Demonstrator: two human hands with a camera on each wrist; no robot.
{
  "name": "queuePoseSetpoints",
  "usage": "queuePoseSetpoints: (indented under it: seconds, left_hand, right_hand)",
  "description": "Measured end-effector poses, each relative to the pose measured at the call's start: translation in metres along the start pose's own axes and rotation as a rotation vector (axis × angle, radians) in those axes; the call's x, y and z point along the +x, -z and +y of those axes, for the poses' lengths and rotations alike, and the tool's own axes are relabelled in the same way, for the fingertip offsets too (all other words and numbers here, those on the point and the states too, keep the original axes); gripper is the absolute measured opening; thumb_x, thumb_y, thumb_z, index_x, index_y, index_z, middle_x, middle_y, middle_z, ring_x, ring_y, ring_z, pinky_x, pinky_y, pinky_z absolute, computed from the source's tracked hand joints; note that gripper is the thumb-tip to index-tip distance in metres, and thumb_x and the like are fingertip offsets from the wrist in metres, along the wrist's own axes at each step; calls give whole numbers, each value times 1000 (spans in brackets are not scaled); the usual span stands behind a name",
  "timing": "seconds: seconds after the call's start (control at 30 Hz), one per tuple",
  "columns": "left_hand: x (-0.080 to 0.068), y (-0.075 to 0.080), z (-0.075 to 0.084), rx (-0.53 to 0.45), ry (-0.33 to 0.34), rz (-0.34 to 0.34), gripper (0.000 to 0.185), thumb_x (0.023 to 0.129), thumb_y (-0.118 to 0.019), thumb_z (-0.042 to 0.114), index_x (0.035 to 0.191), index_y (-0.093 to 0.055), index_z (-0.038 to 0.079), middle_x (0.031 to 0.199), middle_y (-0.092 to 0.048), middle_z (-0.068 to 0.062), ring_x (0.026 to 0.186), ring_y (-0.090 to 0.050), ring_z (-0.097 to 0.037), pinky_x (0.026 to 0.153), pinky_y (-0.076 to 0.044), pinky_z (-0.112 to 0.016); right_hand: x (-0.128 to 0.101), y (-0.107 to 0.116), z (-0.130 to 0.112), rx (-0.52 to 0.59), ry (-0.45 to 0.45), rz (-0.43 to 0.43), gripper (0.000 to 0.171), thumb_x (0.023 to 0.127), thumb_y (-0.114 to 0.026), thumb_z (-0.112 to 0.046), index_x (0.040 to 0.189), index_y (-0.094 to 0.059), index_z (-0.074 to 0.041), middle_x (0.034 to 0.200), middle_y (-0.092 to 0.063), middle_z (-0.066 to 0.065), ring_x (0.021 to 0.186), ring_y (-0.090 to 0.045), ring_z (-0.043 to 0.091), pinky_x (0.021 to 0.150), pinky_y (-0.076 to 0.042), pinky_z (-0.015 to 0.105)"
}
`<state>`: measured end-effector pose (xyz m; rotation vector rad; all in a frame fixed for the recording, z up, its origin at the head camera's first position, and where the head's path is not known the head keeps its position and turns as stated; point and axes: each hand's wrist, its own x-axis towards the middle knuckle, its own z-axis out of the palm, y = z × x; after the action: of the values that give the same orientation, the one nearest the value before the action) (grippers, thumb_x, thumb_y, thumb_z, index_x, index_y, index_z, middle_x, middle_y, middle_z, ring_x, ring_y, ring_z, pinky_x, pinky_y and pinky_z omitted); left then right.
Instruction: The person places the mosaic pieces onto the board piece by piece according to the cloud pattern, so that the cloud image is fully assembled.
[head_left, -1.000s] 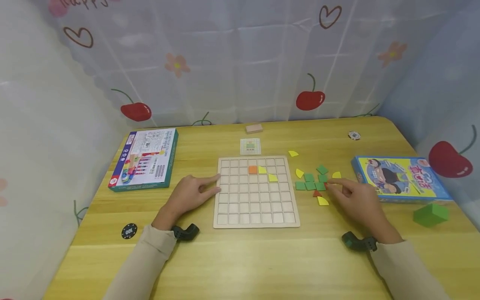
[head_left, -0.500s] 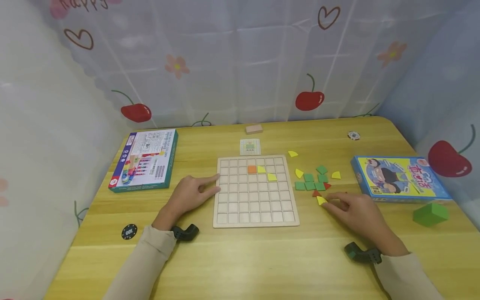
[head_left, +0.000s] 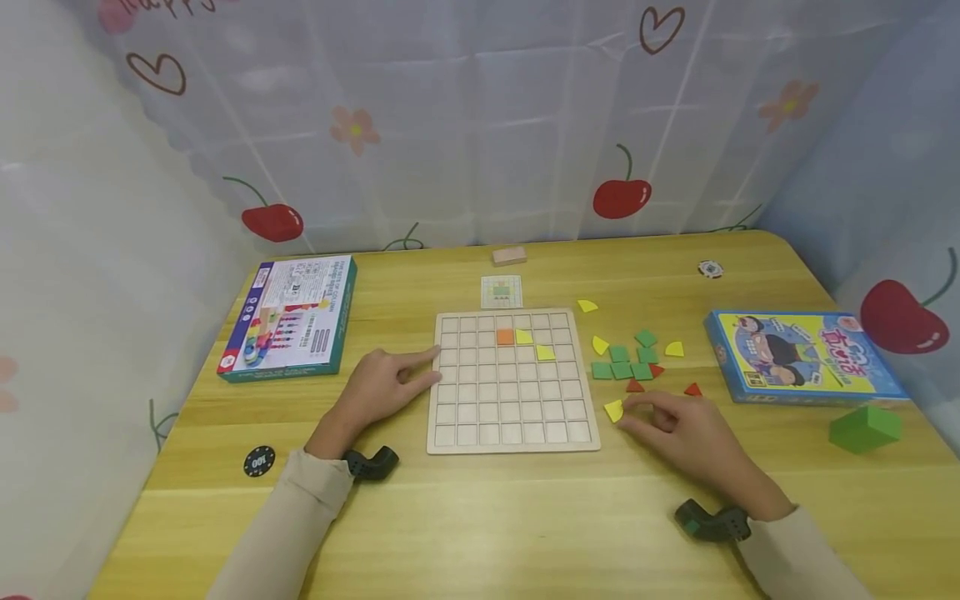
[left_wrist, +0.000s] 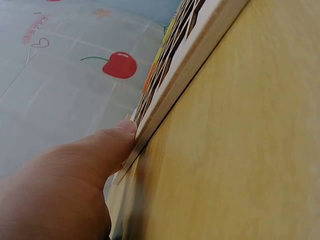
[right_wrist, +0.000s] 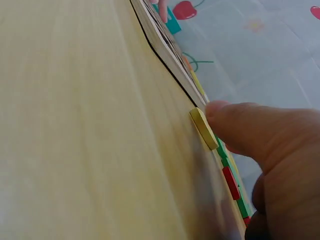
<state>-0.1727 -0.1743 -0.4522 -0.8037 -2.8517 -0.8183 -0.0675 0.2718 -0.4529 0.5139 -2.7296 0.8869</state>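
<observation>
The right hand (head_left: 690, 433) pinches one yellow piece (head_left: 612, 411) with its thumb and finger, just beside the grid board (head_left: 509, 412). The left hand (head_left: 375, 390), thumb and forefinger apart, touches the board's left edge. Green squares (head_left: 622, 370) lie near, on the tabletop (head_left: 525, 525).

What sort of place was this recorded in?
Probably an indoor tabletop play corner: a wood-grain table, a cherry-print sheet hanging behind it, and a gridded board with coloured pieces beside it.
</observation>
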Motion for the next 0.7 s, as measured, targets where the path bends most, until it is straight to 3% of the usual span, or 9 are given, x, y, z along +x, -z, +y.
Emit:
queuePoseSetpoints:
  seconds: [0.13, 0.33, 0.5, 0.7]
  left_hand:
    - [0, 1, 2, -4, -11, 8, 45, 96, -70, 48, 136, -68, 26, 47, -30, 12, 46, -19, -4, 46, -26, -28]
    - [-2, 1, 2, -3, 3, -8, 45, 97, -69, 48, 137, -68, 27, 48, -30, 12, 46, -19, -3, 48, -26, -28]
    - [-3, 0, 1, -3, 1, -5, 46, 97, -69, 49, 137, -68, 27, 47, -30, 12, 46, -19, -3, 48, -26, -28]
    - [0, 1, 2, -15, -6, -5, 46, 97, -69, 48, 138, -67, 27, 47, -29, 13, 45, -18, -3, 47, -27, -28]
  right_hand:
    - [1, 1, -3, -47, -27, -19, 35, 85, -85, -37, 114, -79, -17, 56, -32, -18, 49, -27, -1, 47, -26, 23]
    - [1, -4, -9, -101, -55, -25, 38, 85, -84, -41, 113, -79, -15, 56, -35, -17, 49, -28, 0, 47, -24, 23]
    - [2, -9, -13, -120, -29, 31, 36, 84, -85, -38, 111, -80, -15, 55, -33, -18, 49, -26, -2, 47, -23, 22]
    - [6, -15, -15, -71, 22, 164, 33, 80, -88, -28, 108, -80, -12, 54, -32, -20, 48, -26, -2, 44, -23, 22]
